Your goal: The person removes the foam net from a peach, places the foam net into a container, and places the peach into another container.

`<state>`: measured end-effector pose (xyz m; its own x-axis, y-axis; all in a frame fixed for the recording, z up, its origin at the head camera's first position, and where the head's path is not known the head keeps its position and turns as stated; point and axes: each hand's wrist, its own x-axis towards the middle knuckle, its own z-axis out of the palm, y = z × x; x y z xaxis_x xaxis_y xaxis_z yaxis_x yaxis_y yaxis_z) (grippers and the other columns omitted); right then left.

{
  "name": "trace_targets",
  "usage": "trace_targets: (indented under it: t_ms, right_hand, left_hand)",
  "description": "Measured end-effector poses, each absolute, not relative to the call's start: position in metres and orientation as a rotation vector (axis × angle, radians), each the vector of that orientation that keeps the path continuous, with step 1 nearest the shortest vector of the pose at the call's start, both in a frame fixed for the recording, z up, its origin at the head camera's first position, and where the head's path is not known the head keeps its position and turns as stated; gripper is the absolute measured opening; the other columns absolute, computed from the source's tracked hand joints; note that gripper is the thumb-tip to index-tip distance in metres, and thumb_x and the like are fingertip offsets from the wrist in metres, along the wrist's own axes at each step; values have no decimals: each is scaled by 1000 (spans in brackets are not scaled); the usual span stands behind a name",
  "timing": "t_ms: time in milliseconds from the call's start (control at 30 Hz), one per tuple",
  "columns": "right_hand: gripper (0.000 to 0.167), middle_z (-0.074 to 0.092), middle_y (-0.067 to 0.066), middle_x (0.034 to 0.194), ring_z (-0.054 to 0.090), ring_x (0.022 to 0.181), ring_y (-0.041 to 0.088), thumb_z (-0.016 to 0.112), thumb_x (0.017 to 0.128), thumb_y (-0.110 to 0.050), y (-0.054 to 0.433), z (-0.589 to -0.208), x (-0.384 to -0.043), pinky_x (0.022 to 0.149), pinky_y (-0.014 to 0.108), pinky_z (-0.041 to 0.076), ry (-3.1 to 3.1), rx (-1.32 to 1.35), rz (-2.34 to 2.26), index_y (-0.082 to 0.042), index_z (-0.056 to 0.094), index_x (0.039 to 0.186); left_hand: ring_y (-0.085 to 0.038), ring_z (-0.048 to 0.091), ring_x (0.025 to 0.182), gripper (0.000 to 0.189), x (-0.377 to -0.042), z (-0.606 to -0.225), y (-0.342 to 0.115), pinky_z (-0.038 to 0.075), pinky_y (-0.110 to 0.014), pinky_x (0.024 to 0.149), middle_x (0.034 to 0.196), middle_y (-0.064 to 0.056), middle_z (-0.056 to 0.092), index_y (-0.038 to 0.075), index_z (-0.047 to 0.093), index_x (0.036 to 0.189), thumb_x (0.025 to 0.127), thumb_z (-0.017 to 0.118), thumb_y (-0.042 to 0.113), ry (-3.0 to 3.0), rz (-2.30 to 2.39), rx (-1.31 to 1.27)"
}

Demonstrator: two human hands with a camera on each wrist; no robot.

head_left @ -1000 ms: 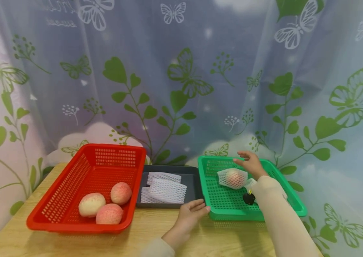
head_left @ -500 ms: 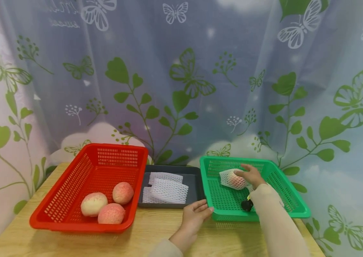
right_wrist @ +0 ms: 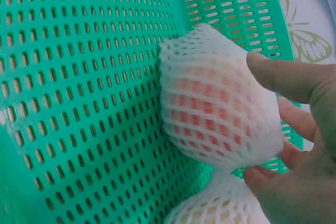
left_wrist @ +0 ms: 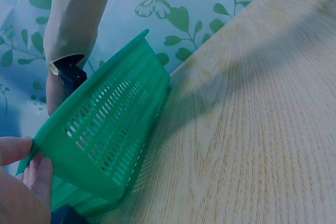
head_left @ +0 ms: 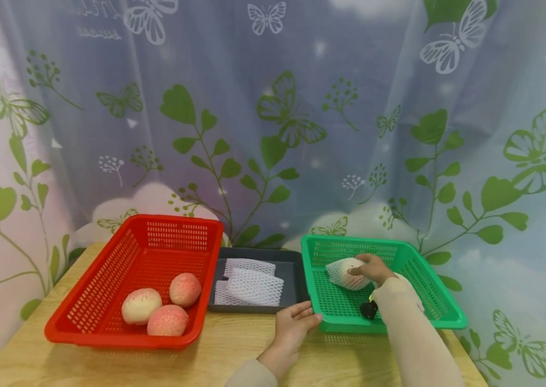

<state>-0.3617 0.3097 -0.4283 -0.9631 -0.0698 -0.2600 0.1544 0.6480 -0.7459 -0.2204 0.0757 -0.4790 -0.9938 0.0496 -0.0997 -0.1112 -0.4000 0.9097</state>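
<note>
In the head view my right hand [head_left: 375, 269] holds a peach in a white foam net [head_left: 343, 274], inside the green basket [head_left: 345, 324]. The right wrist view shows the thumb on one side of that netted peach [right_wrist: 215, 108] and the fingers on its far side. A second netted fruit [right_wrist: 223, 208] lies just below it there, partly out of frame. At the basket's front left corner my left hand [head_left: 291, 329] pinches the rim, thumb on one side and fingers on the other, as the left wrist view shows.
A red basket [head_left: 60, 317] with three bare peaches [head_left: 167, 321] stands at the left. Between the baskets sits a dark tray [head_left: 292, 269] bearing several white foam nets [head_left: 256, 287]. A patterned curtain [head_left: 273, 161] hangs behind the wooden table [head_left: 224, 333].
My right hand has come down onto the netted peach and taken hold of it; the peach has shifted slightly to the left. My left hand has stayed at the basket's corner.
</note>
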Motion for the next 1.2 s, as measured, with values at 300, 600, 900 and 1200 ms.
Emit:
trace_targets:
  t_ms: [300, 600, 900, 1200]
  right_hand:
    - [76, 17, 37, 148, 23, 132, 55, 66, 89, -10, 310, -438, -363, 102, 64, 33, 2645, 27, -1141, 7, 21, 147]
    - [81, 16, 35, 148, 25, 130, 56, 69, 85, -11, 306, -437, -363, 100, 66, 34, 2640, 4, -1056, 4, 19, 148]
    - [84, 19, 37, 146, 28, 129, 55, 71, 84, -11, 305, -436, -366, 97, 63, 37, 2632, -25, -998, 3, 18, 149]
    - [79, 26, 37, 141, 36, 123, 54, 69, 84, -6, 307, -437, -365, 90, 59, 45, 2606, 70, -1135, 4, 22, 147]
  left_hand:
    - [-13, 64, 78, 41, -222, -484, 78, 57, -26, 72, 98, -17, 67, -18, 55, 118, 80, 68, -9, 1639, 2551, -80]
    - [-10, 62, 78, 43, -221, -481, 77, 57, -26, 72, 98, -16, 66, -17, 56, 118, 79, 70, -8, 1633, 2553, -93]
    - [-9, 62, 77, 42, -224, -481, 76, 57, -26, 73, 98, -17, 65, -18, 55, 119, 79, 68, -10, 1635, 2543, -108]
    - [-11, 63, 77, 42, -223, -480, 76, 57, -27, 73, 99, -18, 66, -18, 56, 118, 79, 68, -9, 1637, 2544, -103]
